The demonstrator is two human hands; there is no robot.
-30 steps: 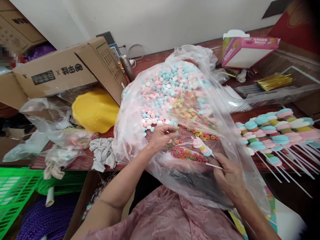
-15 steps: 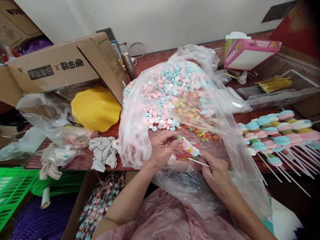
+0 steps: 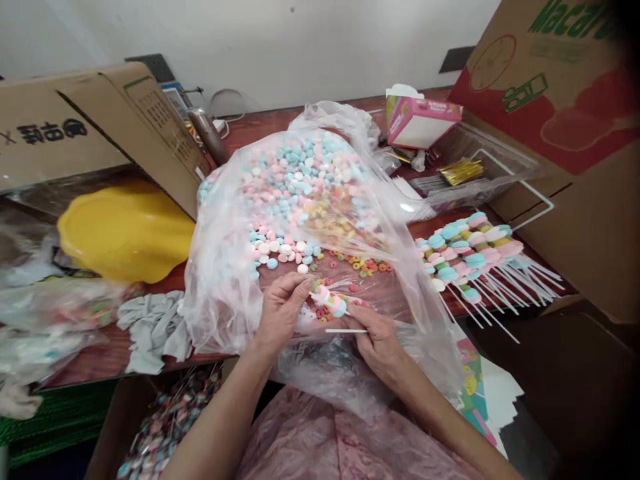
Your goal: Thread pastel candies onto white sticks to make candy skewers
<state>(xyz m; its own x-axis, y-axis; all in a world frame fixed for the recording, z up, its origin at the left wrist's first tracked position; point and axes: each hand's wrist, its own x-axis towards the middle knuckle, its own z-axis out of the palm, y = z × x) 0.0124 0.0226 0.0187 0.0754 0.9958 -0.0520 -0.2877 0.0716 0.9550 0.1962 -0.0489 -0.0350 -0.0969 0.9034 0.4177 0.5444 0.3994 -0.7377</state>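
Our right hand (image 3: 379, 340) pinches the candy skewer (image 3: 331, 301) by its stick. Our left hand (image 3: 281, 310) grips its candy end, just before the plastic bag (image 3: 225, 280) of loose candies.

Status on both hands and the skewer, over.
Left hand pinching candy at skewer tip. Right hand gripping the stick end. Loose candies on open plastic bag just beyond; nothing blocking.

Glossy crinkled plastic bag (image 3: 225, 267), matt cardboard box (image 3: 575, 167), polished wooden table (image 3: 260, 127)
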